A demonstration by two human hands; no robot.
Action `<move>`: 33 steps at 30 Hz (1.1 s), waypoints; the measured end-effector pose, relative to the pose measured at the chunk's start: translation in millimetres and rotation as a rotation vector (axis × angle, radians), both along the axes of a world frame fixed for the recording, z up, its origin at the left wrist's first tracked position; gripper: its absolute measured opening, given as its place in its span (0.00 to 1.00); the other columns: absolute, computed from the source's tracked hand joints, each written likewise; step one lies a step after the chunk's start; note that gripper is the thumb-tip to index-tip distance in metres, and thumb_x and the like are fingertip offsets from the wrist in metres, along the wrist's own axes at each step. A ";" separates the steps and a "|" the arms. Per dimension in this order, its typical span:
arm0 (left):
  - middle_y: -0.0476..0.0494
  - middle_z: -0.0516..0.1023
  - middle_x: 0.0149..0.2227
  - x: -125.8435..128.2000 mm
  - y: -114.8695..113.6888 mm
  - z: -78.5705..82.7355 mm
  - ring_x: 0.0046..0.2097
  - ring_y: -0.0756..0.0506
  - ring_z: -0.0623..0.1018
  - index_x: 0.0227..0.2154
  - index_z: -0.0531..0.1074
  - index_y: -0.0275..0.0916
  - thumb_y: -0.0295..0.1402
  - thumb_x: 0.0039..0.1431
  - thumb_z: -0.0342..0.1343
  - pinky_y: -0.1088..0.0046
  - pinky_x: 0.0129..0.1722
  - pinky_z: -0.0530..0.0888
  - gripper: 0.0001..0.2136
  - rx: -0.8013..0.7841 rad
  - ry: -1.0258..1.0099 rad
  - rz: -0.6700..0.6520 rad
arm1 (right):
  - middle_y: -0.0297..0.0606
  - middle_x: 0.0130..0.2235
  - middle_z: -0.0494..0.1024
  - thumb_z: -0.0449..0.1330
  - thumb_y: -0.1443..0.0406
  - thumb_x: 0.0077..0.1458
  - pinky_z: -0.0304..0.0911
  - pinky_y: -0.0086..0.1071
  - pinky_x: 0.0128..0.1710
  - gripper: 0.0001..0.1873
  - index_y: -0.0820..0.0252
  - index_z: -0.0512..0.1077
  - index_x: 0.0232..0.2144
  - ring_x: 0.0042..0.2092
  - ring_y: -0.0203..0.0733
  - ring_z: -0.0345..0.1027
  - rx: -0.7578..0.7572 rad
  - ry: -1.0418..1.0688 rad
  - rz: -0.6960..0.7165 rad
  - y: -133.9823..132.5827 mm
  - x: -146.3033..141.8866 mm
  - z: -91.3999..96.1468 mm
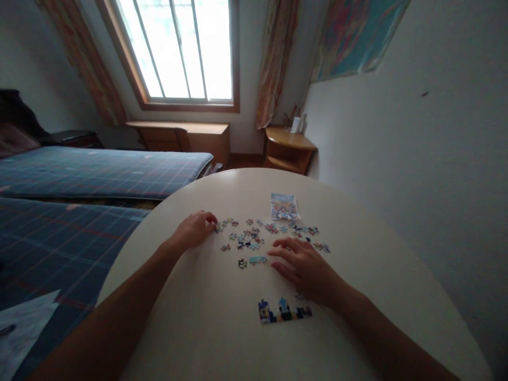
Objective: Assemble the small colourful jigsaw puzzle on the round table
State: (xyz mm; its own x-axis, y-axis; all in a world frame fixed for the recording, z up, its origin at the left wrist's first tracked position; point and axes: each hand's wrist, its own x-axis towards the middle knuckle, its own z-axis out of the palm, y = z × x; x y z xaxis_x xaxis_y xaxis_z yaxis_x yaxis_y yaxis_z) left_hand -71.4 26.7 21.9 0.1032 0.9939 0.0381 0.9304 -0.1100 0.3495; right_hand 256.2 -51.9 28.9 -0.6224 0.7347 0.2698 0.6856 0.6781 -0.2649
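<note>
Piece-picking seems in hand: the curled left hand [196,230] is at the loose puzzle pieces [252,233], its hold unclear, while the loosely open right hand [305,267] looks empty. Next calls for a piece fitting the joined strip [286,316], nearer the near edge of the table [190,328].

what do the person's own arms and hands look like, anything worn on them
The ungloved human left grip and right grip join a bare, tapering left forearm and right forearm. No sleeves, watches, bracelets, cables or markings show; the dim picture cannot rule out small rings.
</note>
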 end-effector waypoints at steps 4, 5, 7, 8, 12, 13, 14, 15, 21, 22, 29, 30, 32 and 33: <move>0.44 0.80 0.34 -2.1 3.1 -3.7 0.33 0.46 0.78 0.38 0.78 0.39 0.33 0.56 0.57 0.74 0.33 0.70 0.09 0.000 -0.046 0.017 | 0.43 0.53 0.75 0.54 0.59 0.66 0.62 0.51 0.54 0.13 0.53 0.74 0.48 0.54 0.49 0.68 0.014 0.000 -0.004 0.6 0.7 -1.2; 0.45 0.80 0.32 -2.8 3.6 -4.0 0.32 0.46 0.78 0.37 0.78 0.39 0.33 0.56 0.57 0.74 0.33 0.70 0.08 0.002 -0.060 0.019 | 0.43 0.53 0.75 0.54 0.59 0.66 0.63 0.51 0.54 0.13 0.53 0.74 0.48 0.54 0.49 0.68 0.017 -0.001 -0.005 0.5 0.6 -1.2; 0.46 0.80 0.31 -3.4 4.0 -4.0 0.31 0.47 0.78 0.36 0.78 0.39 0.32 0.55 0.57 0.74 0.32 0.70 0.07 0.009 -0.085 0.018 | 0.43 0.53 0.75 0.54 0.60 0.66 0.63 0.50 0.54 0.13 0.52 0.74 0.48 0.54 0.48 0.69 0.020 -0.004 -0.006 0.5 0.2 -1.2; 0.46 0.80 0.30 -3.0 4.0 -3.6 0.31 0.47 0.77 0.35 0.77 0.39 0.32 0.55 0.57 0.74 0.32 0.70 0.07 0.015 -0.097 0.017 | 0.43 0.53 0.75 0.54 0.60 0.66 0.63 0.50 0.54 0.13 0.52 0.74 0.48 0.54 0.48 0.69 0.019 -0.007 -0.007 0.4 0.0 -1.2; 0.47 0.80 0.31 3.5 1.4 -1.4 0.32 0.47 0.77 0.33 0.77 0.40 0.32 0.53 0.59 0.74 0.32 0.69 0.05 0.044 -0.131 -0.018 | 0.42 0.53 0.75 0.54 0.60 0.66 0.62 0.51 0.54 0.13 0.52 0.74 0.48 0.54 0.48 0.69 0.002 -0.015 -0.005 0.4 -0.4 -1.5; 0.48 0.80 0.30 5.7 0.6 -0.9 0.32 0.47 0.77 0.33 0.77 0.40 0.33 0.53 0.59 0.74 0.32 0.69 0.05 0.045 -0.138 -0.033 | 0.42 0.53 0.75 0.53 0.60 0.66 0.62 0.51 0.54 0.13 0.52 0.74 0.48 0.54 0.48 0.69 0.000 -0.014 -0.004 0.4 -0.3 -1.7; 0.48 0.79 0.30 7.6 -0.2 -0.5 0.32 0.47 0.77 0.33 0.77 0.41 0.34 0.53 0.60 0.74 0.32 0.69 0.05 0.046 -0.143 -0.046 | 0.42 0.53 0.75 0.53 0.59 0.66 0.62 0.51 0.54 0.13 0.52 0.74 0.48 0.54 0.48 0.69 -0.001 -0.012 -0.003 0.4 -0.2 -2.0; 0.48 0.79 0.30 8.9 -0.7 -0.2 0.32 0.47 0.77 0.33 0.77 0.41 0.35 0.53 0.60 0.74 0.32 0.69 0.06 0.048 -0.145 -0.050 | 0.42 0.53 0.75 0.53 0.59 0.66 0.62 0.51 0.54 0.13 0.52 0.74 0.48 0.54 0.48 0.69 0.001 -0.009 -0.003 0.5 0.1 -2.2; 0.45 0.81 0.34 1.6 3.5 -1.7 0.34 0.46 0.78 0.35 0.76 0.40 0.35 0.56 0.56 0.73 0.34 0.70 0.08 0.060 -0.146 0.047 | 0.43 0.53 0.75 0.54 0.60 0.66 0.62 0.51 0.54 0.13 0.52 0.75 0.47 0.54 0.48 0.69 0.008 -0.009 0.000 0.9 0.8 -2.4; 0.45 0.81 0.34 -0.9 4.6 -2.4 0.34 0.46 0.78 0.35 0.77 0.39 0.35 0.57 0.55 0.73 0.34 0.70 0.08 0.053 -0.144 0.065 | 0.43 0.53 0.75 0.54 0.60 0.66 0.62 0.51 0.54 0.12 0.52 0.75 0.47 0.54 0.48 0.69 0.005 -0.009 0.000 0.8 0.7 -2.2; 0.43 0.82 0.38 -8.9 5.2 -2.1 0.38 0.44 0.79 0.38 0.78 0.41 0.37 0.58 0.54 0.72 0.37 0.72 0.11 0.033 -0.101 0.116 | 0.43 0.53 0.75 0.54 0.60 0.66 0.62 0.51 0.55 0.12 0.52 0.75 0.47 0.54 0.48 0.69 -0.008 -0.013 0.001 0.8 0.0 -2.0; 0.43 0.83 0.39 -8.4 4.3 -0.9 0.38 0.44 0.79 0.38 0.78 0.41 0.37 0.59 0.54 0.71 0.37 0.72 0.11 0.030 -0.092 0.117 | 0.43 0.53 0.75 0.54 0.60 0.66 0.62 0.51 0.55 0.12 0.52 0.75 0.47 0.54 0.48 0.69 -0.007 -0.013 0.003 1.0 0.1 -2.1; 0.43 0.83 0.39 -6.1 1.9 2.2 0.38 0.44 0.79 0.38 0.79 0.41 0.38 0.58 0.54 0.71 0.37 0.71 0.11 0.015 -0.078 0.106 | 0.43 0.53 0.75 0.54 0.60 0.66 0.62 0.51 0.55 0.12 0.53 0.75 0.47 0.54 0.48 0.69 -0.010 -0.017 0.005 1.4 0.3 -2.6; 0.43 0.83 0.38 -4.5 0.4 3.9 0.38 0.44 0.80 0.37 0.79 0.41 0.38 0.58 0.55 0.71 0.36 0.71 0.11 0.004 -0.072 0.095 | 0.43 0.53 0.75 0.54 0.60 0.66 0.62 0.51 0.55 0.12 0.53 0.75 0.47 0.54 0.48 0.70 -0.011 -0.019 0.004 1.6 0.5 -2.9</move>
State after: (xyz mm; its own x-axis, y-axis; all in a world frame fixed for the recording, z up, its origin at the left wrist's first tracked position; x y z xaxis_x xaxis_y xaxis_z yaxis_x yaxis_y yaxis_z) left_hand -75.9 27.1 25.8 0.0053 0.9989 0.0456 0.9091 -0.0238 0.4159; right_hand 256.7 -50.3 26.0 -0.6303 0.7353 0.2493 0.6881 0.6777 -0.2593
